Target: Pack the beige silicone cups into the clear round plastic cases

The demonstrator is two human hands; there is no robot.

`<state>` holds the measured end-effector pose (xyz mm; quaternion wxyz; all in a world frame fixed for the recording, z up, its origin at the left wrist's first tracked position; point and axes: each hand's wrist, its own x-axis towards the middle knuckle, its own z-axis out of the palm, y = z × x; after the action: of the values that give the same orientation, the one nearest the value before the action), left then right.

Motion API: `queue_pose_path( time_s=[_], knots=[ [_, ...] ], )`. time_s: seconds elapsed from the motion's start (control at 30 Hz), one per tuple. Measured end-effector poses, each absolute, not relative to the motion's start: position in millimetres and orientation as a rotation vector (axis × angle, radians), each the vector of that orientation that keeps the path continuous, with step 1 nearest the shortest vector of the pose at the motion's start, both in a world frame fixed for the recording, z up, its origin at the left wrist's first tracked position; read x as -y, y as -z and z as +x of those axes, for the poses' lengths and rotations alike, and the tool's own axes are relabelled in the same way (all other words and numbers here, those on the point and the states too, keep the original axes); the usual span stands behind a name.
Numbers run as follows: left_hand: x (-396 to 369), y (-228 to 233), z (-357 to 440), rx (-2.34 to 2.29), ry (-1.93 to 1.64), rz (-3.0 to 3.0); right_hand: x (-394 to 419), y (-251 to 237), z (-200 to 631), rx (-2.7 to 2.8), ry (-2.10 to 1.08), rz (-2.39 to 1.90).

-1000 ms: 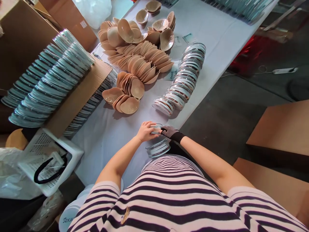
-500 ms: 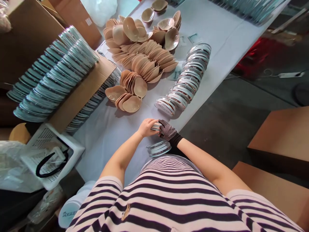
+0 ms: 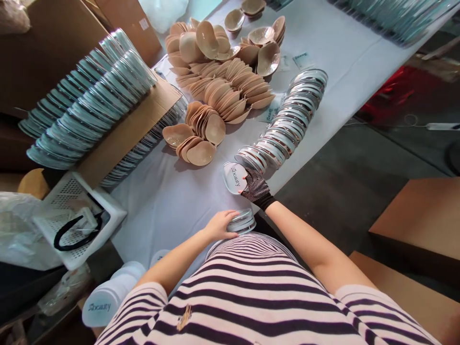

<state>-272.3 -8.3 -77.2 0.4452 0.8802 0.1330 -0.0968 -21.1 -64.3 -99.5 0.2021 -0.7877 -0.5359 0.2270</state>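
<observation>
My right hand [image 3: 257,188], in a dark dotted glove, grips a clear round case [image 3: 234,178] by its right edge. The case is tilted so its white printed face shows. My bare left hand [image 3: 221,225] is closed round the left side of a few stacked clear cases [image 3: 242,221] at the table edge by my body. Just beyond my right hand, a long leaning row of similar cases [image 3: 289,127] curves away across the table. Beige bra cups [image 3: 200,152] lie nested in groups to the left of that row.
A white cloth covers the table [image 3: 151,206]. More cases [image 3: 89,105] lean in rows on a cardboard box [image 3: 125,132] at left. A white plastic basket [image 3: 117,211] holds a black loop. Printed round discs [image 3: 98,304] sit at lower left. Cartons [image 3: 417,215] stand at right.
My hands, together on one case before, are now apart. The right has moved forward with a case, its printed face now showing. The left has come back to the stack near my body.
</observation>
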Motion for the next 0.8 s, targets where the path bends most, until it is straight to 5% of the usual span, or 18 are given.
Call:
queue_pose_path(
  time_s=[0.37,0.57,0.8],
  knots=[
    [-3,90,-290,-0.862,-0.108,1.927,42,126,-51,0.726,-0.724,-2.279],
    [-75,117,-223,-1.18,-0.13,1.291,47,121,-54,0.492,-0.839,-2.322],
    [-103,124,-168,-1.022,-0.154,0.827,39,110,-43,0.499,-1.078,-2.117]
  ],
)
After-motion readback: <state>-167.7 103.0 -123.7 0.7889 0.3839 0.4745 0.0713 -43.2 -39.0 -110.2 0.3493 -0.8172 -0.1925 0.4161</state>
